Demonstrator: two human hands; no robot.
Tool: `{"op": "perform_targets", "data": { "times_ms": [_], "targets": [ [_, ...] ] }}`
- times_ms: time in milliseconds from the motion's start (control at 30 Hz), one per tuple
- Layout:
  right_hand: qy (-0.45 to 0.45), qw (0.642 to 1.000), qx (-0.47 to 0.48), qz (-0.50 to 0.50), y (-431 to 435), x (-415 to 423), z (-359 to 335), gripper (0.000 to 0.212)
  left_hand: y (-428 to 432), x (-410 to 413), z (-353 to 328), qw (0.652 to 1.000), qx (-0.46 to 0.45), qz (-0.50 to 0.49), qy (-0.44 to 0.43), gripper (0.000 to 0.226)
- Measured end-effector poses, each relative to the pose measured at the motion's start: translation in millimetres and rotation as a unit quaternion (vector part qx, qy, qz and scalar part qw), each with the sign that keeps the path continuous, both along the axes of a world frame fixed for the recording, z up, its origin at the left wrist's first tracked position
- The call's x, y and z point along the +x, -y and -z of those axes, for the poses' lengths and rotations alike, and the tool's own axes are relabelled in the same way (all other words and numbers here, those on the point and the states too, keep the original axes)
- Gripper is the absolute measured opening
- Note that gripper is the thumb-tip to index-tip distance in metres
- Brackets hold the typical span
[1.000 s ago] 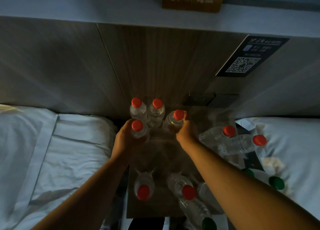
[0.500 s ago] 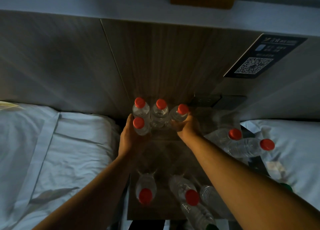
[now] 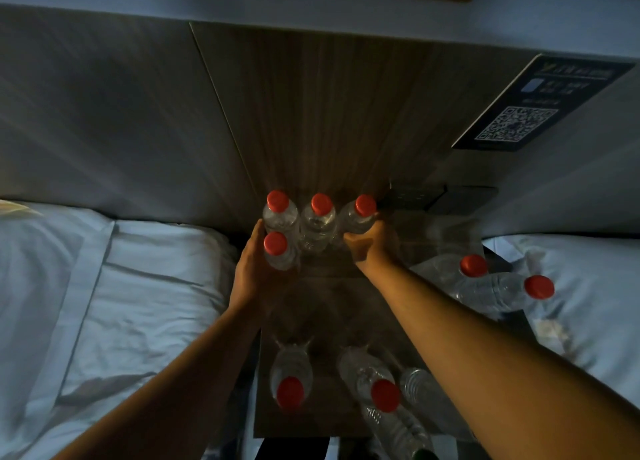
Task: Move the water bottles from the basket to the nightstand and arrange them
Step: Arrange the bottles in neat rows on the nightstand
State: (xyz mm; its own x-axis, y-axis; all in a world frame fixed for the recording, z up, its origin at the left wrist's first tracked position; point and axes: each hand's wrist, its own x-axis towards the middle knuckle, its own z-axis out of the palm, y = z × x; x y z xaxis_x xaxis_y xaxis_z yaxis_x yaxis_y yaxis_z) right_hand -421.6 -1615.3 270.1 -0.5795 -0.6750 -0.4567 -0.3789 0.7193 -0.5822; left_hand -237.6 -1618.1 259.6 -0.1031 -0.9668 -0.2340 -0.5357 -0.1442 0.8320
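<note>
Several clear water bottles with red caps stand on the wooden nightstand (image 3: 332, 307). Three form a back row by the wall: left (image 3: 278, 208), middle (image 3: 320, 213), right (image 3: 360, 211). My left hand (image 3: 252, 269) grips a fourth bottle (image 3: 277, 251) in front of the back-left one. My right hand (image 3: 372, 244) grips the back-right bottle low on its body. Two more upright bottles (image 3: 291, 380) (image 3: 377, 383) stand near the front edge. Several bottles (image 3: 498, 289) lie in a dark basket (image 3: 502, 262) on the right bed.
White beds flank the nightstand, left (image 3: 121, 303) and right (image 3: 588, 286). A wood-panel headboard wall (image 3: 329, 113) rises behind, with a QR-code sign (image 3: 519, 120) and a socket panel (image 3: 415, 196). Another bottle (image 3: 426, 397) lies under my right forearm.
My right hand has pushed the back-right bottle further back, into line with the row. My left hand has kept hold of the front-left bottle, close to the row.
</note>
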Motion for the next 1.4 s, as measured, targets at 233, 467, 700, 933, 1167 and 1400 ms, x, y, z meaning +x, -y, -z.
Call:
{"op": "perform_targets", "data": {
  "times_ms": [233,467,700,933,1167,1400],
  "targets": [
    [0.123,0.989,0.027,0.080,-6,1,-7,0.055,0,7,5,0.999,0.036,-0.011,0.018,0.079],
    [0.123,0.992,0.025,0.020,-78,7,-50,0.045,-48,45,-21,0.983,0.186,-0.002,-0.009,0.027],
    [0.173,0.974,-0.006,-0.143,-151,10,-77,0.033,-128,57,-55,0.968,0.189,-0.085,-0.144,0.021],
    [0.057,0.945,0.011,-0.322,-201,-5,-96,0.035,-169,52,-61,0.991,0.085,0.092,0.047,0.053],
    [-0.024,0.926,0.005,-0.377,-207,-7,-75,0.031,-161,41,-64,0.987,0.024,0.089,0.130,0.062],
    [-0.028,0.947,-0.040,-0.319,-186,-15,-68,0.010,-135,27,-62,0.986,-0.009,0.111,0.122,0.052]
  ]
}}
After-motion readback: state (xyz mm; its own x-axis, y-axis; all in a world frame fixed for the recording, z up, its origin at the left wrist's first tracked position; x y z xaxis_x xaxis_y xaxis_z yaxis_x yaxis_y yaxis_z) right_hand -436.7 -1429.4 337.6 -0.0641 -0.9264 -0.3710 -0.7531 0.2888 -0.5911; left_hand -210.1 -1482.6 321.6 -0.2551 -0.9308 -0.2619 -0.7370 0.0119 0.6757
